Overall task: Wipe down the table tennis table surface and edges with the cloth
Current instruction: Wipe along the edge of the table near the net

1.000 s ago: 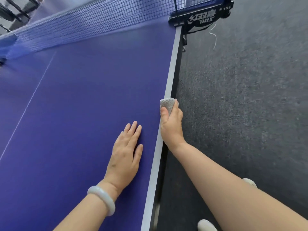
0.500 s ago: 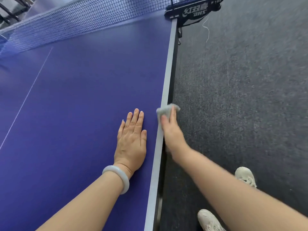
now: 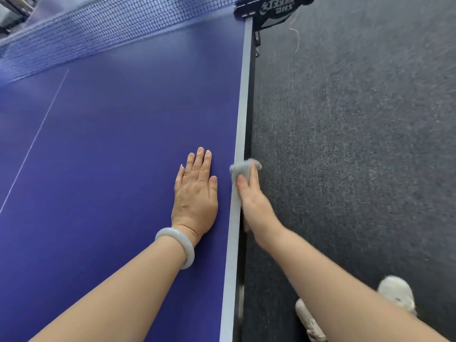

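Note:
The blue table tennis table (image 3: 111,156) fills the left of the view, with its white side edge (image 3: 243,99) running up toward the net post. My right hand (image 3: 254,201) grips a small grey cloth (image 3: 243,167) and holds it against that side edge, thumb on top and fingers over the outer side. My left hand (image 3: 196,191) lies flat on the blue surface just inside the edge, fingers straight and together. A pale bangle (image 3: 177,245) sits on the left wrist.
The net (image 3: 103,28) spans the far end, held by a black clamp post (image 3: 269,8) at the edge. Dark grey carpet (image 3: 357,144) covers the floor to the right. My white shoes (image 3: 394,292) stand on it at the lower right.
My right hand has slid the cloth back along the side edge, away from the net post. My left hand has shifted closer to the edge, still flat.

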`<state>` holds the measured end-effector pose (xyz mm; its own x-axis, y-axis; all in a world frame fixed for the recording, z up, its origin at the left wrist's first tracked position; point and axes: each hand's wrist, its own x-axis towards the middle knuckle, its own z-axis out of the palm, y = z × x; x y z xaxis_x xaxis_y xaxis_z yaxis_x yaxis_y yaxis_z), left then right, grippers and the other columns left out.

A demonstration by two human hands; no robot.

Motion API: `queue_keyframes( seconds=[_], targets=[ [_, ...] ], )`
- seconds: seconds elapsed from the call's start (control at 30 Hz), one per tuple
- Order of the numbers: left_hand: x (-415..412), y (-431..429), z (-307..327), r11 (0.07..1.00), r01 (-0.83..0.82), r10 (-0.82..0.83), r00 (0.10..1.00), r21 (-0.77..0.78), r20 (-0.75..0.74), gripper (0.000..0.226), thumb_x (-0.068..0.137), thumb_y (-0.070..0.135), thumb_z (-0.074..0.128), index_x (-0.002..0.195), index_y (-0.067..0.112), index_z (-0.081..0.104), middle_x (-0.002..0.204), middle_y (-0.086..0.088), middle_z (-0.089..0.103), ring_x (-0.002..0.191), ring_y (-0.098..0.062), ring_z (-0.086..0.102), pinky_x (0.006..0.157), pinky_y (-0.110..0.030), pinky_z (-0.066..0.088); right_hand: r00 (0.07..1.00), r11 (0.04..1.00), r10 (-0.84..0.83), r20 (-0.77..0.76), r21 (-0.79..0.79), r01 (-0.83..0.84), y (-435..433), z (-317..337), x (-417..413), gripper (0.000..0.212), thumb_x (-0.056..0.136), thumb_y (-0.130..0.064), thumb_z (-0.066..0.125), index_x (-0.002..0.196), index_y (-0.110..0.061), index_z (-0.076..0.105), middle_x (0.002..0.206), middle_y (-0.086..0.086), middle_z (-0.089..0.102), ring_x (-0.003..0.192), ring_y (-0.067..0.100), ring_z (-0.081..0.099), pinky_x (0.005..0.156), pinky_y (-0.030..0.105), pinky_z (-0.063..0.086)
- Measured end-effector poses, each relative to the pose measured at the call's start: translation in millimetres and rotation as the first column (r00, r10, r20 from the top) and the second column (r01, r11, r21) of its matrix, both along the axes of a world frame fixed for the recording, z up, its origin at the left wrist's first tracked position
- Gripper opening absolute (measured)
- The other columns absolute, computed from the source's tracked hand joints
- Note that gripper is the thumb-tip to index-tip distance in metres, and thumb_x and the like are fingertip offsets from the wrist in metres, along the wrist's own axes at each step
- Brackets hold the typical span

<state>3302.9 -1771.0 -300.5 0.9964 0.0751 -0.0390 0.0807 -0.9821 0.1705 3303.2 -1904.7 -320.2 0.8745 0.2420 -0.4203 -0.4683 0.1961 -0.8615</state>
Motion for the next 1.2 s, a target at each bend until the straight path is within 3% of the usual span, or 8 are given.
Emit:
queue_keyframes(
  seconds=[0.17, 0.33, 0.47, 0.57, 0.8, 0.93, 1.07, 1.2],
  targets=[
    [0.5, -0.1, -2.1, 1.0, 0.002, -0.002, 1.0, 0.004, 0.007, 0.055, 0.106, 0.023, 0.028, 0.157, 0.019, 0.011, 0.164, 0.005, 0.004, 0.152, -0.011, -0.002, 0.124, -0.037, 0.0, 0.995, 0.995, -0.095, 0.036, 0.006, 0.095, 9.0, 0.5, 5.8, 0.061, 0.107, -0.031, 0.036, 0.157, -0.025, 0.003, 0.165, -0.008, 0.004, 0.151, 0.004, 0.006, 0.125, 0.033, 0.01],
    [0.9, 0.4, -3.8, 1.0, -0.003, 0.003, 1.0, 0.021, 0.015, 0.054, 0.105, 0.021, 0.029, 0.157, 0.018, 0.013, 0.165, 0.003, 0.007, 0.152, -0.014, 0.0, 0.124, -0.037, 0.001, 0.995, 0.995, -0.028, 0.095, -0.089, 0.036, 13.3, -11.3, -89.2, 0.06, 0.095, -0.05, 0.034, 0.142, -0.05, -0.004, 0.152, -0.036, -0.009, 0.139, -0.02, -0.007, 0.121, 0.021, 0.001],
    [1.1, -0.7, -4.2, 1.0, 0.001, -0.001, 0.999, -0.01, 0.046, 0.053, 0.105, 0.022, 0.031, 0.156, 0.017, 0.018, 0.164, 0.002, 0.012, 0.152, -0.014, 0.004, 0.124, -0.037, 0.003, 0.997, 0.982, -0.068, 0.047, -0.17, 0.075, 19.1, -12.6, -44.2, 0.066, 0.103, -0.036, 0.043, 0.157, -0.027, 0.006, 0.165, -0.006, 0.006, 0.151, 0.011, 0.008, 0.124, 0.036, 0.012],
    [-0.6, -0.8, -3.6, 0.998, 0.007, -0.003, 0.997, -0.057, 0.074, 0.05, 0.106, 0.022, 0.034, 0.155, 0.017, 0.024, 0.163, 0.0, 0.018, 0.152, -0.016, 0.008, 0.124, -0.037, 0.005, 0.994, 0.975, -0.08, 0.071, -0.203, 0.093, 21.4, -12.2, -23.9, 0.068, 0.103, -0.036, 0.043, 0.158, -0.02, 0.007, 0.163, 0.006, 0.011, 0.149, 0.022, 0.018, 0.121, 0.041, 0.02],
    [-17.6, -6.7, 5.1, 0.995, -0.042, 0.048, 0.997, -0.087, 0.067, 0.046, 0.105, 0.02, 0.041, 0.15, 0.02, 0.037, 0.159, 0.0, 0.03, 0.15, -0.017, 0.019, 0.122, -0.035, 0.016, 0.995, 0.979, -0.028, 0.097, -0.2, 0.047, 16.9, -15.6, -22.4, 0.072, 0.103, -0.037, 0.045, 0.158, -0.016, 0.004, 0.16, 0.01, 0.011, 0.146, 0.027, 0.024, 0.12, 0.04, 0.022],
    [-82.8, -12.2, 12.9, 0.999, 0.03, -0.031, 0.999, -0.02, -0.037, 0.052, 0.104, 0.029, 0.038, 0.154, 0.028, 0.026, 0.163, 0.004, 0.018, 0.151, -0.014, 0.01, 0.124, -0.037, 0.01, 0.997, 0.982, -0.027, 0.075, -0.185, 0.04, 15.0, -16.6, -24.1, 0.072, 0.102, -0.041, 0.044, 0.158, -0.02, 0.004, 0.16, 0.009, 0.01, 0.144, 0.029, 0.028, 0.119, 0.044, 0.025],
    [-164.2, -3.7, 14.5, 0.998, 0.046, -0.04, 0.987, 0.041, -0.153, 0.053, 0.104, 0.04, 0.019, 0.154, 0.034, 0.002, 0.163, 0.014, -0.007, 0.15, -0.005, -0.012, 0.124, -0.038, 0.001, 0.999, 0.986, -0.036, 0.033, -0.165, 0.041, 15.3, -9.0, -27.1, 0.07, 0.103, -0.041, 0.042, 0.159, -0.021, 0.003, 0.163, 0.006, 0.008, 0.146, 0.032, 0.024, 0.12, 0.048, 0.022],
    [-177.7, -8.1, 2.5, 0.995, 0.024, -0.016, 0.996, 0.097, -0.084, 0.058, 0.097, 0.04, 0.0, 0.154, 0.028, -0.002, 0.163, 0.011, -0.008, 0.15, -0.01, -0.013, 0.124, -0.042, 0.0, 0.998, 0.993, -0.035, 0.061, -0.111, 0.042, 10.5, 0.0, -75.1, 0.064, 0.106, -0.034, 0.038, 0.158, -0.027, 0.002, 0.166, -0.007, 0.0, 0.152, 0.019, 0.007, 0.124, 0.039, 0.01]
  ],
)
